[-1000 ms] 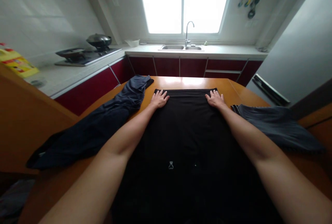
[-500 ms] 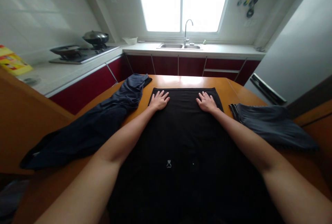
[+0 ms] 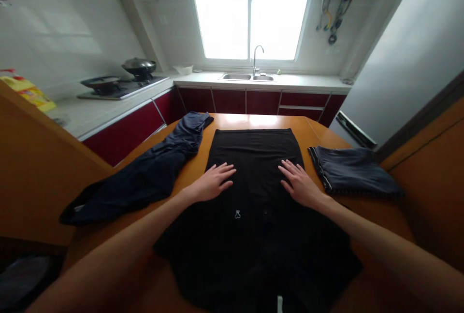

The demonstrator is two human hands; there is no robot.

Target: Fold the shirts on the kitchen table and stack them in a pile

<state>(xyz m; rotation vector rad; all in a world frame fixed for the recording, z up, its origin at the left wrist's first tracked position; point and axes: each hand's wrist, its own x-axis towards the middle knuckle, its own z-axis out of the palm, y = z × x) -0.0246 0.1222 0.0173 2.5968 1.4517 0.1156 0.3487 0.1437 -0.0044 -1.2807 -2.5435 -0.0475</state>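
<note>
A black T-shirt [image 3: 253, 235] lies spread out with its straight hem at the far side and its sleeves nearer me. A small pale heart-shaped mark shows on its front, and a white label pokes out at the collar end. My left hand [image 3: 215, 181] rests over the shirt's left side, fingers spread and holding nothing. On the opposite side, my right hand [image 3: 300, 183] is also open above or on the cloth; light contact cannot be told from hovering.
Dark blue clothing [image 3: 145, 175] lies loosely along the left of the wooden table [image 3: 253, 120]. To the right sits a folded grey garment [image 3: 355, 170]. Farther back are a sink [image 3: 237, 77], a stove with a lidded wok [image 3: 139, 66], and a fridge [image 3: 395, 57] at right.
Both hands have drawn back toward me from near the hem to the shirt's middle. The view has tilted up, so the collar end and both sleeves now show.
</note>
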